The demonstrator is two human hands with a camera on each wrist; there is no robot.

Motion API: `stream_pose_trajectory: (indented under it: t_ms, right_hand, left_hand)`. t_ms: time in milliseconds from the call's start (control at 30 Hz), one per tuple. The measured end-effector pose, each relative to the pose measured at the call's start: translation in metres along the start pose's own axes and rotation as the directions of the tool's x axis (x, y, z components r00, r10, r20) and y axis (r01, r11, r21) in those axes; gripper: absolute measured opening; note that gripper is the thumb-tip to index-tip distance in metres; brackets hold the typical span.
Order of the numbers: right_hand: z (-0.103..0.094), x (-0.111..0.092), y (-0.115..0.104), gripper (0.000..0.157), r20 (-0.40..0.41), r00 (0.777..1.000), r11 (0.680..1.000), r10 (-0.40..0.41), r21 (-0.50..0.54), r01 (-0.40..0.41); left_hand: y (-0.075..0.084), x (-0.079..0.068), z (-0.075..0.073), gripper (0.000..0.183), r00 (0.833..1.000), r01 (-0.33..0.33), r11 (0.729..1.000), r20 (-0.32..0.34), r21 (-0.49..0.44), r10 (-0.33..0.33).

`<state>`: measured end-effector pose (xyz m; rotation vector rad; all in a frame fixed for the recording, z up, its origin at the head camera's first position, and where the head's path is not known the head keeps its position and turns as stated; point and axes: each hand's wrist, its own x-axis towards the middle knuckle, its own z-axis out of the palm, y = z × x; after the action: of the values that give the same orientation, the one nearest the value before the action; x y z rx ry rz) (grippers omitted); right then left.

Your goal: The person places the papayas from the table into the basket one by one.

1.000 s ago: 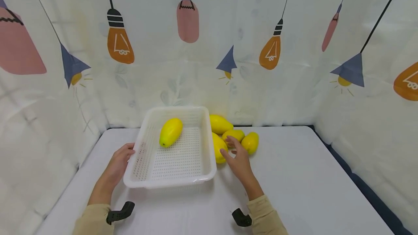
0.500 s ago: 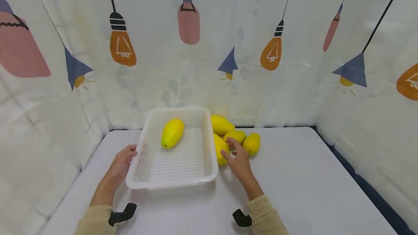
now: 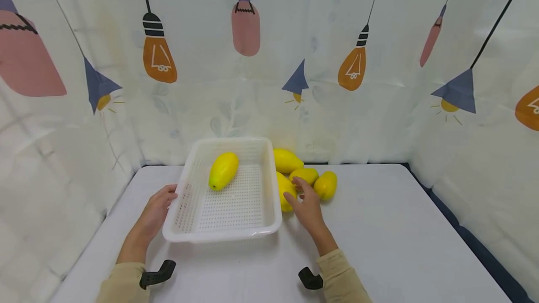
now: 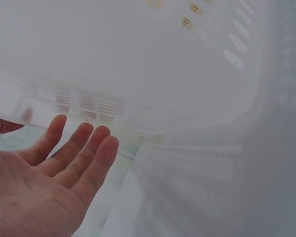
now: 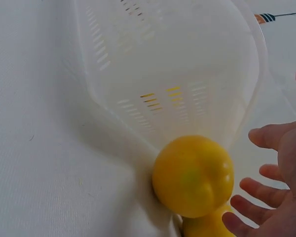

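Note:
A white perforated plastic basket (image 3: 227,235) stands at the table's centre-left, with one yellow papaya-like fruit (image 3: 223,171) lying inside. At its left side is my left hand (image 3: 156,209); in the left wrist view the hand (image 4: 54,182) has its palm showing, fingers loosely extended, tips at the basket wall (image 4: 153,74). My right hand (image 3: 309,204) is spread beside the nearest loose yellow fruit (image 3: 285,193), right of the basket. In the right wrist view that hand (image 5: 281,192) holds nothing, and a round-ended yellow fruit (image 5: 192,177) sits against the basket wall.
Behind and beside the right hand lie more yellow fruits, one at the back (image 3: 287,160), one in the middle (image 3: 304,175) and one farther right (image 3: 325,185). A white table (image 3: 404,237) extends to the right. A lamp-patterned curtain (image 3: 261,106) encloses the back and sides.
The view has shifted slightly, so the scene sits a little farther right. Both hands, the basket and the fruits keep their places relative to one another.

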<state>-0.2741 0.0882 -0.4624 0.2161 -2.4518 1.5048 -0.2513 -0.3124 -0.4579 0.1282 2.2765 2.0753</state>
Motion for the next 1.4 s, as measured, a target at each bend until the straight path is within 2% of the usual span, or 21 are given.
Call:
stream_pose_trajectory:
  t_ms: [200,367,600,900,1100,1267,1400]
  right_hand:
    - [0.007,0.001,-0.003,0.054,0.019,0.999,0.999,0.031,-0.022,-0.030]
    - [0.013,0.001,-0.003,0.056,0.024,0.999,0.999,0.021,-0.044,-0.019]
    - [0.014,0.000,-0.002,0.056,0.011,1.000,0.998,0.022,-0.062,-0.022]
    - [0.014,0.002,-0.002,0.059,0.014,0.999,0.995,0.046,-0.091,-0.045]
    - [0.013,0.003,0.000,0.061,0.015,1.000,0.995,0.025,-0.092,-0.024]
    - [0.014,0.004,0.003,0.063,0.027,0.998,0.995,0.050,-0.092,-0.047]
    - [0.016,0.005,0.005,0.063,0.029,0.999,0.993,0.040,-0.112,-0.037]
  left_hand:
    - [0.000,-0.003,-0.005,0.034,1.000,0.001,1.000,0.002,0.005,-0.001]
    - [-0.001,-0.005,-0.009,0.033,1.000,0.006,1.000,-0.001,0.019,-0.006]
    - [-0.002,-0.003,-0.007,0.035,1.000,0.015,0.999,-0.002,0.035,-0.015]
    - [-0.003,-0.001,-0.003,0.033,1.000,-0.006,1.000,0.014,-0.027,0.006]
    - [-0.002,-0.001,-0.002,0.035,1.000,-0.001,1.000,0.015,-0.021,0.001]
    - [-0.002,0.000,-0.002,0.035,1.000,-0.003,1.000,0.016,-0.017,0.003]
    - [-0.002,0.000,-0.002,0.035,1.000,-0.003,1.000,0.017,-0.019,0.003]
